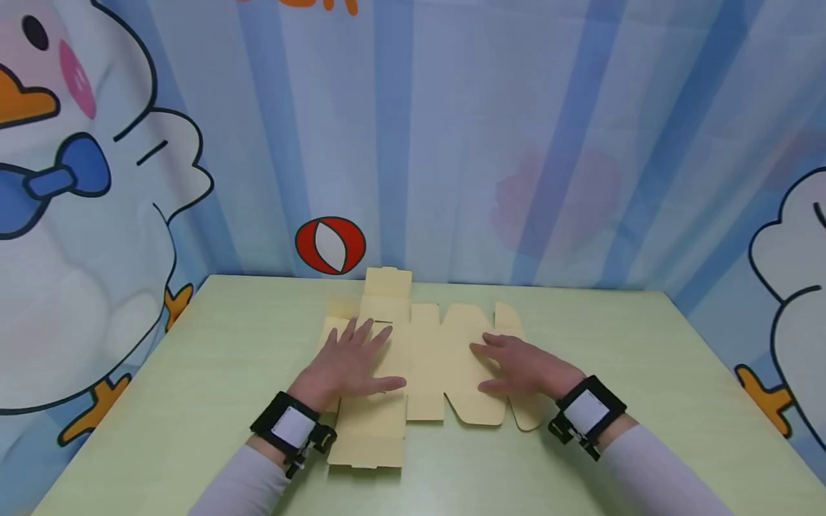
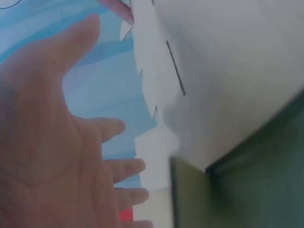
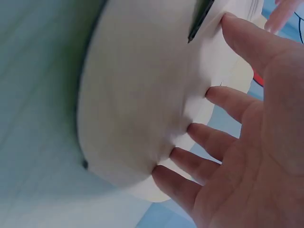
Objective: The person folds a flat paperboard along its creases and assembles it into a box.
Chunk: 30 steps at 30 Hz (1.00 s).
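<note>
An unfolded cardboard box blank point(image 1: 426, 365), pale tan with flaps and cut slots, lies flattened out on the table. My left hand point(image 1: 348, 365) is spread over its left panels, fingers straight and thumb pointing right. Over the right-hand panels is my right hand point(image 1: 523, 362), its fingers extended to the left. In the left wrist view the left hand point(image 2: 57, 142) appears palm-on beside the cardboard point(image 2: 237, 57). The right wrist view shows the right hand's fingertips point(image 3: 164, 173) touching the cardboard surface point(image 3: 133, 95). Neither hand grips anything.
The pale green table point(image 1: 258, 315) ends at a back edge just behind the blank's top flap. Behind it hangs a blue striped curtain point(image 1: 452, 143) printed with cartoon ducks and a red-and-white ball point(image 1: 310, 247). Each wrist wears a black strap with a camera.
</note>
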Available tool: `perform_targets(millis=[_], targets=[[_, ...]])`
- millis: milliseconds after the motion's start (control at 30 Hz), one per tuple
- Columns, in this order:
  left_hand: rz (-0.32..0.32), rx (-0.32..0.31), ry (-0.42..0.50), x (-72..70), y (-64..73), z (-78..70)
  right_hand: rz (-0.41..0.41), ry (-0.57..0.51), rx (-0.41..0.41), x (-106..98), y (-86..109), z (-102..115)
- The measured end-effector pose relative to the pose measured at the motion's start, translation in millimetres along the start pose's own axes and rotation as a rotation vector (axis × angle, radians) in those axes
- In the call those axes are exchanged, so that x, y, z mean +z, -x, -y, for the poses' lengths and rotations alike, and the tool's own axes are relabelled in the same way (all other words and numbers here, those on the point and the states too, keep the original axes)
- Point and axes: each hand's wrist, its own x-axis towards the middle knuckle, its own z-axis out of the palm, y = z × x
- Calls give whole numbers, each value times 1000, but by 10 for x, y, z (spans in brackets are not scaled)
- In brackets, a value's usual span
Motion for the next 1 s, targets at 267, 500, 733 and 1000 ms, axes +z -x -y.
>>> perform_targets(millis=[267, 500, 733, 1000], targets=[[112, 27, 44, -28, 41, -41, 29, 47, 45, 29, 161, 83], [222, 81, 17, -49, 96, -91, 2, 119, 24, 44, 249, 158], [285, 123, 68, -51, 112, -65, 17, 172, 45, 33, 351, 221], [342, 184, 127, -50, 1, 59, 42, 192, -69, -134, 421, 239]])
